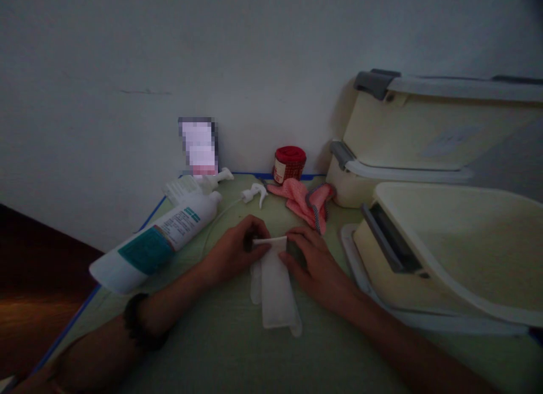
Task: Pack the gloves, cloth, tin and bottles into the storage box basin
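Against a plain grey wall (263, 60), on the pale green counter (212, 348), the left hand (235, 245) and right hand (313, 264) pinch the top corners of a folded, translucent white sheet-like item (278, 292), with a crumpled pink cloth (303, 198) just beyond and a white-and-teal plastic bottle (156, 244) lying to the left.

1. Probably a room in a home: a table (212, 354) with a green cover and blue edging stands against a plain, scuffed wall (254, 54).
2. Household goods sit on the table: a pump bottle (156, 244) lying at its left, a pink cloth (299, 198) and a red roll (289, 163) near its back edge.
3. Cream latched storage boxes (390, 269) fill its right side.
4. Dark reddish-brown floor (42, 303) shows left of it.
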Motion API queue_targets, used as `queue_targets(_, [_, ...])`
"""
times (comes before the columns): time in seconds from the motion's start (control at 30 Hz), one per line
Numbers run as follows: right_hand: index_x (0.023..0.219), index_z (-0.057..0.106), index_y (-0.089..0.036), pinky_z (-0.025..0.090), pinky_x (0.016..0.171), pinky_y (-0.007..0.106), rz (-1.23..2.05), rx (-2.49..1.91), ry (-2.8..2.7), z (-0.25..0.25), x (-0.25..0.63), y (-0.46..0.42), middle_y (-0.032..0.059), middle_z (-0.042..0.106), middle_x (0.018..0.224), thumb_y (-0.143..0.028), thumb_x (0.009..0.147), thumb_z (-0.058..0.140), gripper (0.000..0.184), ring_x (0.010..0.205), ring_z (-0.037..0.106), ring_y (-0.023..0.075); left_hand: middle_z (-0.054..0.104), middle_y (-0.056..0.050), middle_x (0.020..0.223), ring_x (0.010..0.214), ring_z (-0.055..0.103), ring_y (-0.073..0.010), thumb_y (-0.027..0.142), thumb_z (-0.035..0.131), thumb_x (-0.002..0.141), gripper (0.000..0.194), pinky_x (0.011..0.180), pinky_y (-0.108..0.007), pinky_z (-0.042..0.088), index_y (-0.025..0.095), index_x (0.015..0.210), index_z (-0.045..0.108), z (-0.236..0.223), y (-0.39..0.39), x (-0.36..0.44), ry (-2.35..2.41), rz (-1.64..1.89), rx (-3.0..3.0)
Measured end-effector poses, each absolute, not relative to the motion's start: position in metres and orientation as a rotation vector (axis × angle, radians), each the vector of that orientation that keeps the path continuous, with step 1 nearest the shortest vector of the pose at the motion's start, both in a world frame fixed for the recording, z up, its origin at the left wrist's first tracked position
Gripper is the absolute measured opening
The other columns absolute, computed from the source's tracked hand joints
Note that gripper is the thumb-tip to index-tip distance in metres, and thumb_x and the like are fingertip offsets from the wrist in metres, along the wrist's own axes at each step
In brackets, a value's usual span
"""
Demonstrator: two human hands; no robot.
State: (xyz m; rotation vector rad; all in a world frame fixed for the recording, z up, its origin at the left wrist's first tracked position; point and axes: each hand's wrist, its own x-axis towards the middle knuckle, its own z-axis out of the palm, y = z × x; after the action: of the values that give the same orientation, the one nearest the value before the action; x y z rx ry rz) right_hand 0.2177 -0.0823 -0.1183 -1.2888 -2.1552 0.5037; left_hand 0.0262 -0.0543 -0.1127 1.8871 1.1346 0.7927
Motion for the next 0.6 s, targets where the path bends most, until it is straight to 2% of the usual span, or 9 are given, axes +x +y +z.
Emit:
queue_targets(0.17, [0.092,0.053,-0.017,0.043,0.076,0.032,0.730,-1.300,-2.000,-0.1172,0.2167,-0.0797,0.0049,0.058,0.089,-0.029,0.080,0.055,0.017,0.084,0.053,0.0171,0.055,0.001,0.083,0.080,0.058,-0.0121,0.022,0.062,0.074,0.023,0.071,-0.026,0.048,0.020,0.086,0.043,-0.1180,-0.0503,0.0254,0.938,0.980,1.603])
queue_targets(0.3, [0.080,0.055,-0.018,0.043,0.065,0.028,0.867,-1.304,-1.955,-0.1137,0.2154,-0.0801,0.0010,0.059,0.072,-0.026,0.080,0.054,0.009,0.068,0.054,0.0141,0.059,0.001,0.089,0.083,0.061,-0.0130,0.022,0.066,0.071,0.033,0.071,-0.027,0.050,0.021,0.095,0.042,-0.1150,-0.0498,0.0250,0.943,0.935,1.528])
queue_targets(0.43, [0.084,0.054,-0.017,0.043,0.062,0.026,0.962,-1.289,-1.839,-0.1127,0.2143,-0.0809,0.0021,0.061,0.077,-0.023,0.081,0.051,0.008,0.069,0.056,0.0135,0.065,-0.003,0.097,0.090,0.063,-0.0186,0.023,0.065,0.071,0.043,0.077,-0.035,0.052,0.022,0.105,0.039,-0.1111,-0.0512,0.0253,0.976,0.733,1.498])
queue_targets(0.6, [0.086,0.054,-0.018,0.045,0.064,0.027,0.945,-1.290,-1.810,-0.1142,0.2146,-0.0811,0.0022,0.061,0.077,-0.023,0.081,0.051,0.008,0.070,0.057,0.0139,0.068,-0.003,0.091,0.083,0.066,-0.0191,0.026,0.066,0.069,0.037,0.073,-0.036,0.054,0.019,0.098,0.045,-0.1100,-0.0516,0.0261,1.042,0.719,1.483])
